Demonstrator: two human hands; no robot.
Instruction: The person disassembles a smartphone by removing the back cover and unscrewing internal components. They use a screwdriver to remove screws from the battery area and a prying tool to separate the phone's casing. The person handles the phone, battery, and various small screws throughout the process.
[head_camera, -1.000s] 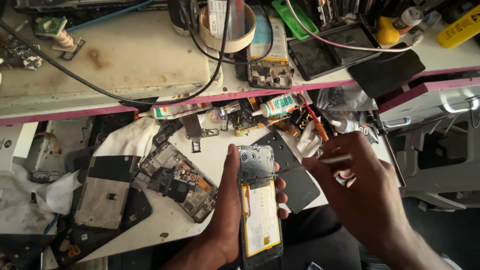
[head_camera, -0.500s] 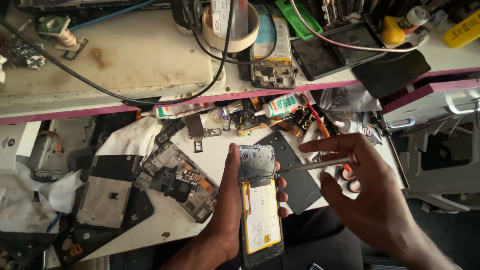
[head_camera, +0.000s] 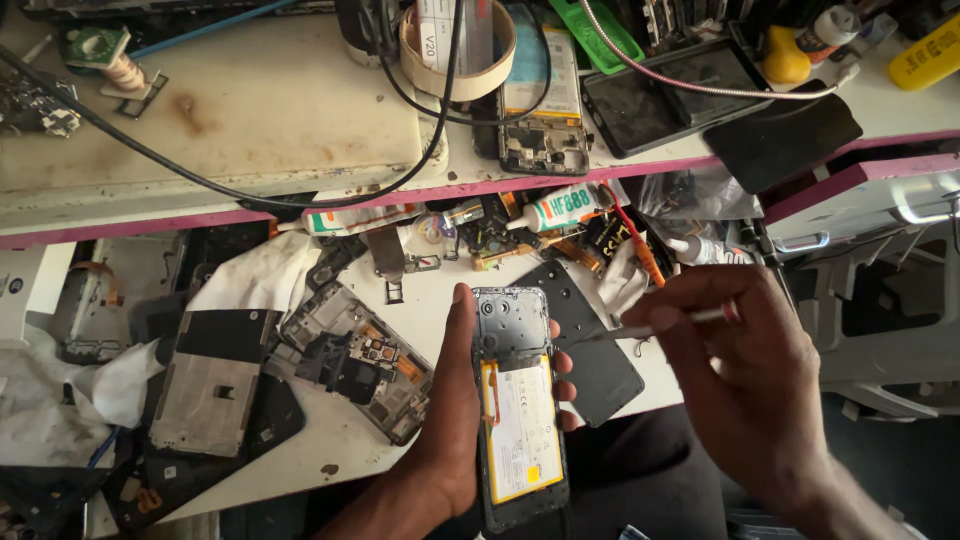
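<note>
Head view:
Left hand (head_camera: 450, 440): wrapped around opened black phone with bare metal frame and yellow-edged white battery (head_camera: 520, 405), above white worktop (head_camera: 340, 440).
Right hand (head_camera: 745, 375): pinching thin silver metal tweezers (head_camera: 650, 325), tip near phone's upper edge.
Label: white-and-green glue tube (head_camera: 560, 205), pink shelf edge (head_camera: 250, 225).

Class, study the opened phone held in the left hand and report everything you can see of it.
The opened phone is a dark slim slab with its back cover off, held upright and lengthwise over the white bench. Its upper part shows a grey inner plate with small holes; below lies a large pale battery edged in yellow and orange. The left hand cradles it, thumb along the left edge, fingertips on the right. The right hand holds a thin metal tool whose tip points at its upper right edge.
</note>
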